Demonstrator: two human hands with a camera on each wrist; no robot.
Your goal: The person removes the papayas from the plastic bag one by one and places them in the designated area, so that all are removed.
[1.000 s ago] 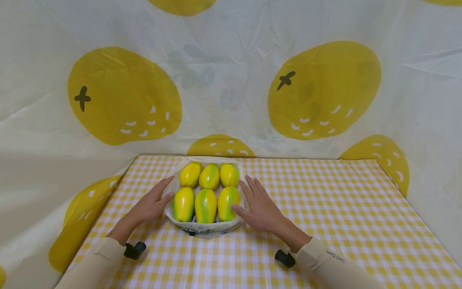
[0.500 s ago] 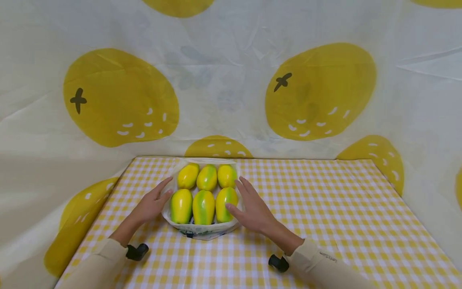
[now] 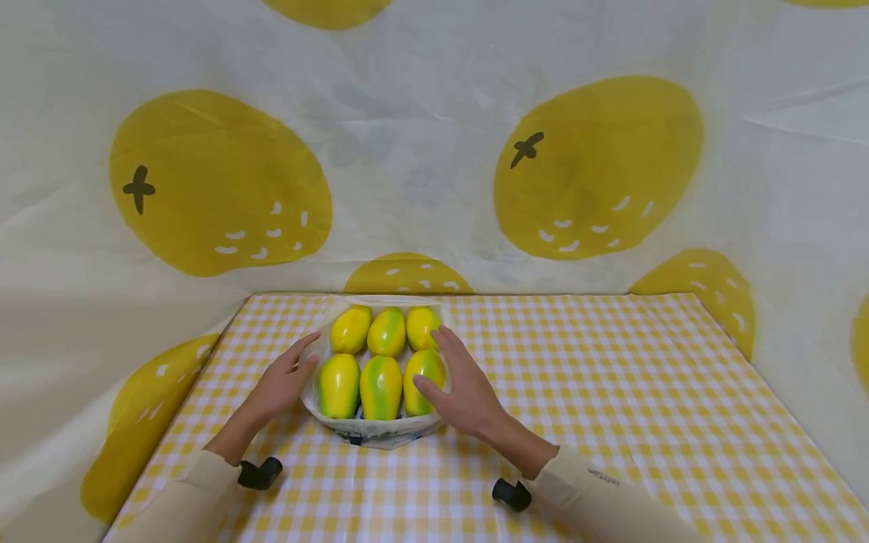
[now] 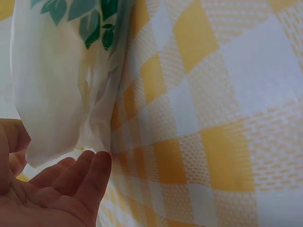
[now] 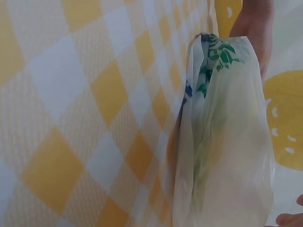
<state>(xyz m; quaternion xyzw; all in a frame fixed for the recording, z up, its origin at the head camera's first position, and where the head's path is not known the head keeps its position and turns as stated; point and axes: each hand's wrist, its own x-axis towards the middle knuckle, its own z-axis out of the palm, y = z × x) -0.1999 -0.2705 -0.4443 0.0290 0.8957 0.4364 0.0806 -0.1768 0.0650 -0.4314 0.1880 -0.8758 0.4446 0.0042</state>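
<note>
Several yellow-and-green mangoes (image 3: 381,388) lie in two rows inside a whitish plastic bag (image 3: 400,430), its mouth spread wide and its side printed with green leaves. My left hand (image 3: 277,388) is at the bag's left side, fingers extended; in the left wrist view its fingertips (image 4: 100,163) come right to the bag's lower edge. At the right side, my right hand (image 3: 468,396) has straight fingers along the rim, and its thumb overlaps the front right mango (image 3: 422,366) in the head view. Only a few right fingertips (image 5: 288,219) show in the right wrist view.
A yellow-and-white checked cloth (image 3: 611,377) covers the table, whose far edge meets a hanging white sheet (image 3: 421,151) printed with large yellow fruit. Each wrist wears a black camera mount (image 3: 260,473) beside a beige sleeve (image 3: 597,490).
My right hand has moved left, over the bag's right rim, its fingers drawn closer together. My left hand stays by the left side. The whole head view has shifted slightly.
</note>
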